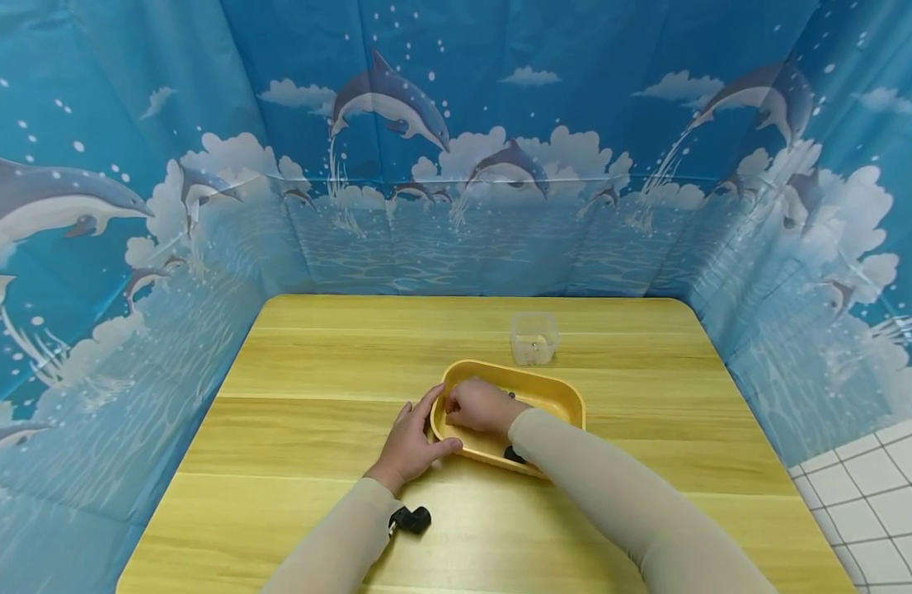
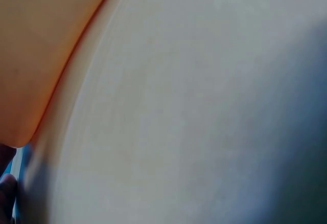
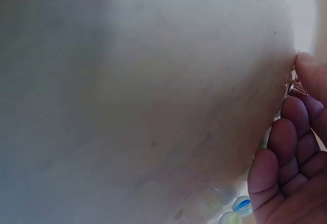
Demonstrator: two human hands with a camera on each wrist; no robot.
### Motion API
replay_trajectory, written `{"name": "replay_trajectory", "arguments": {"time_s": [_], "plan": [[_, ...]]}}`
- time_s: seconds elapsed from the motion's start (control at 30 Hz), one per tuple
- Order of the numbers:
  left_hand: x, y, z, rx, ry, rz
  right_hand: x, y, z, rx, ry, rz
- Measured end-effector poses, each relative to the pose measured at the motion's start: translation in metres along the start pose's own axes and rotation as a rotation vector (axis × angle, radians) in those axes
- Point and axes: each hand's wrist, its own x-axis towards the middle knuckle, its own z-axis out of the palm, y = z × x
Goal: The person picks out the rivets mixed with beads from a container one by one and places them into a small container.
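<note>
A yellow oval-ended tray [image 1: 552, 391] lies on the wooden table. My left hand [image 1: 411, 445] holds its left end, with the thumb on the near rim and the fingers at the left side. Inside the tray's left part is my right hand [image 1: 480, 404], palm side hidden from the head view. In the right wrist view, its thumb and index finger pinch a small copper-coloured metal piece [image 3: 296, 88] with thin prongs; its exact kind is unclear. Glass marbles [image 3: 242, 205], one with a blue swirl, lie below the fingers. Small round items [image 1: 510, 394] show beyond the right wrist.
A clear plastic box [image 1: 534, 338] stands behind the tray, with something small at its bottom. Black wrist cameras [image 1: 411, 520] sit on both wrists. Dolphin-print sheets [image 1: 456, 239] surround the wooden table [image 1: 315, 355] at the back and sides.
</note>
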Motion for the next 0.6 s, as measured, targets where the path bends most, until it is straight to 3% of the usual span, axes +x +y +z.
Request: {"name": "replay_trajectory", "arguments": {"time_s": [0.6], "plan": [[-0.0021, 0.0019, -0.0008, -0.011, 0.008, -0.015, -0.0009, -0.0027, -0.0007, -0.026, 0.011, 0.01]]}}
